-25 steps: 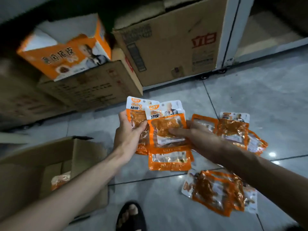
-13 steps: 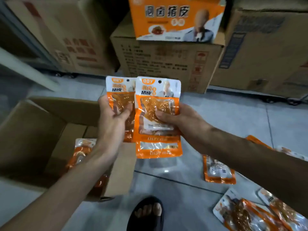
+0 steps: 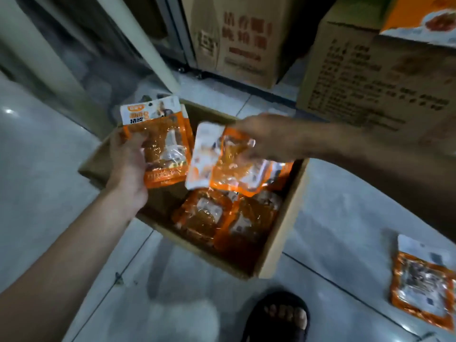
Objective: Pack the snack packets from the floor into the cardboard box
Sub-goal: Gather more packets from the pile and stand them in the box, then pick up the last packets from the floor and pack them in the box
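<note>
In the head view, your left hand (image 3: 128, 169) grips an upright snack packet (image 3: 158, 144) at centre left, over the open cardboard box (image 3: 283, 218). Your right hand (image 3: 261, 137) pinches a tilted, blurred packet (image 3: 229, 166) above the packets in the box (image 3: 222, 218). One floor packet (image 3: 422, 277) lies at lower right. Stacked cartons (image 3: 370, 77) crowd the top; a sandalled foot (image 3: 283, 317) sits below the box.

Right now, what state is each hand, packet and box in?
Left hand: gripping upright snack packets over the box.
Right hand: holding tilted, blurred packets above the box.
Open cardboard box: flaps open, partly filled.
Packets in box: lying flat.
Packet on floor: not yet packed.
Stacked cartons: closed.
</note>
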### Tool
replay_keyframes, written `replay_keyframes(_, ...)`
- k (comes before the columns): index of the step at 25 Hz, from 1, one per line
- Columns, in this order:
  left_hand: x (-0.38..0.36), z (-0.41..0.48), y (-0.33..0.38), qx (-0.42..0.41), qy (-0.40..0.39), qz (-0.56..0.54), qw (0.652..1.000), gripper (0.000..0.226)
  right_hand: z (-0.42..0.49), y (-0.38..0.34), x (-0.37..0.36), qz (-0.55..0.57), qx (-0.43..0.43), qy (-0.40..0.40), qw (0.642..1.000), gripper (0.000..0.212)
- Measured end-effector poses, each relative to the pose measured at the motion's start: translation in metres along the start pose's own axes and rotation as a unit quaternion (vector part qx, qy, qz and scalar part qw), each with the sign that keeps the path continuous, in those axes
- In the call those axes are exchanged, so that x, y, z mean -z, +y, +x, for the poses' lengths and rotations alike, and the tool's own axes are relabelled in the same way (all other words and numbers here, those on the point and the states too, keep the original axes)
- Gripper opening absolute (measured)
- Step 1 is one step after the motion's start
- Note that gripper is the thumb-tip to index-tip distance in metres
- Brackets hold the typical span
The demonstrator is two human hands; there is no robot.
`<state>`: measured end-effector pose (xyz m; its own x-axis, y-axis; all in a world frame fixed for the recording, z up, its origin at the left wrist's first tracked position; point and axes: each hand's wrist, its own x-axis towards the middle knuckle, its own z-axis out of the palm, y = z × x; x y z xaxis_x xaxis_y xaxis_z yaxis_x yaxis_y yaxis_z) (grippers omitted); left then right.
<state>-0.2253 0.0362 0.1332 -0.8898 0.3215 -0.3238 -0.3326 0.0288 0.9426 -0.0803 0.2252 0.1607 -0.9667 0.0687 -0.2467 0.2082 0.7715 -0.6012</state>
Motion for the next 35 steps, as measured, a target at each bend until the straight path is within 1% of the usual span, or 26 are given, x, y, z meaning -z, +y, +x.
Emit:
replay_keyframes(1,0.004,0.003,0.001,-0.008,0.012,0.005,1.000,0.027,0.009,-0.007,-0.008,-0.127,0.016,-0.066,0.990,0.032)
replay_keyframes(2,0.009,0.004,0.001,-0.018,0.021,0.018,0.999,0.027,0.019,-0.011,-0.023,-0.216,0.030,-0.120,0.969,0.034)
replay_keyframes(3,0.010,0.005,0.001,-0.027,0.024,0.032,0.999,0.027,0.025,-0.013,-0.039,-0.271,0.040,-0.158,0.948,0.039)
replay_keyframes(4,0.011,0.006,0.000,-0.029,0.024,0.047,0.998,0.027,0.028,-0.012,-0.056,-0.302,0.044,-0.189,0.933,0.045)
replay_keyframes(5,0.010,0.007,-0.003,-0.023,0.020,0.061,0.998,0.027,0.029,-0.009,-0.073,-0.312,0.046,-0.214,0.924,0.048)
replay_keyframes(6,0.009,0.007,-0.005,-0.013,0.013,0.079,0.997,0.026,0.027,-0.005,-0.089,-0.315,0.051,-0.229,0.920,0.045)
replay_keyframes(8,0.007,0.008,-0.009,0.011,-0.016,0.119,0.993,0.027,0.023,0.006,-0.113,-0.320,0.066,-0.223,0.918,0.033)
replay_keyframes(10,0.006,0.009,-0.011,0.037,-0.049,0.143,0.988,0.031,0.023,0.011,-0.122,-0.331,0.075,-0.206,0.918,0.030)
replay_keyframes(11,0.005,0.009,-0.012,0.049,-0.067,0.152,0.985,0.034,0.022,0.012,-0.123,-0.332,0.080,-0.197,0.919,0.034)
replay_keyframes(13,0.003,0.007,-0.013,0.066,-0.104,0.186,0.975,0.042,0.021,0.012,-0.116,-0.315,0.075,-0.185,0.928,0.052)
replay_keyframes(14,0.001,0.007,-0.013,0.068,-0.120,0.214,0.967,0.046,0.018,0.011,-0.109,-0.297,0.058,-0.166,0.939,0.058)
replay_keyframes(15,0.000,0.008,-0.013,0.069,-0.136,0.241,0.958,0.049,0.015,0.011,-0.100,-0.275,0.035,-0.131,0.952,0.059)
replay_keyframes(17,-0.002,0.008,-0.017,0.086,-0.163,0.288,0.940,0.051,0.003,0.011,-0.079,-0.227,-0.017,-0.036,0.973,0.043)
replay_keyframes(18,-0.004,0.008,-0.022,0.101,-0.177,0.311,0.928,0.046,-0.005,0.014,-0.071,-0.202,-0.042,0.024,0.978,0.033)
replay_keyframes(20,-0.008,0.006,-0.039,0.132,-0.186,0.373,0.900,0.032,-0.021,0.016,-0.065,-0.169,-0.067,0.134,0.974,0.022)
replay_keyframes(21,-0.011,0.005,-0.050,0.155,-0.187,0.405,0.881,0.028,-0.026,0.016,-0.065,-0.168,-0.069,0.165,0.970,0.020)
replay_keyframes(23,-0.017,0.000,-0.069,0.197,-0.200,0.476,0.834,0.024,-0.032,0.016,-0.073,-0.169,-0.057,0.178,0.968,0.018)
replay_keyframes(24,-0.021,-0.002,-0.074,0.191,-0.209,0.526,0.802,0.025,-0.034,0.017,-0.077,-0.173,-0.045,0.173,0.968,0.019)
replay_keyframes(26,-0.026,-0.004,-0.081,0.140,-0.210,0.623,0.740,0.031,-0.037,0.020,-0.078,-0.184,-0.020,0.166,0.969,0.020)
replay_keyframes(27,-0.027,-0.005,-0.083,0.110,-0.209,0.657,0.716,0.035,-0.039,0.023,-0.078,-0.180,-0.016,0.167,0.969,0.020)
replay_keyframes(28,-0.028,-0.008,-0.081,0.089,-0.204,0.680,0.699,0.041,-0.042,0.026,-0.078,-0.168,-0.020,0.172,0.971,0.020)
replay_keyframes(29,-0.029,-0.012,-0.079,0.072,-0.194,0.694,0.690,0.048,-0.045,0.029,-0.079,-0.149,-0.029,0.180,0.972,0.020)
replay_keyframes(31,-0.036,-0.026,-0.070,0.021,-0.171,0.703,0.690,0.057,-0.055,0.034,-0.081,-0.110,-0.044,0.205,0.972,0.019)
replay_keyframes(32,-0.043,-0.036,-0.065,-0.019,-0.163,0.696,0.699,0.058,-0.061,0.035,-0.082,-0.095,-0.050,0.222,0.969,0.020)
replay_keyframes(34,-0.064,-0.058,-0.054,-0.109,-0.161,0.649,0.736,0.056,-0.077,0.039,-0.082,-0.069,-0.069,0.264,0.960,0.026)
replay_keyframes(35,-0.080,-0.072,-0.050,-0.148,-0.175,0.616,0.754,0.054,-0.090,0.045,-0.080,-0.056,-0.087,0.288,0.952,0.026)
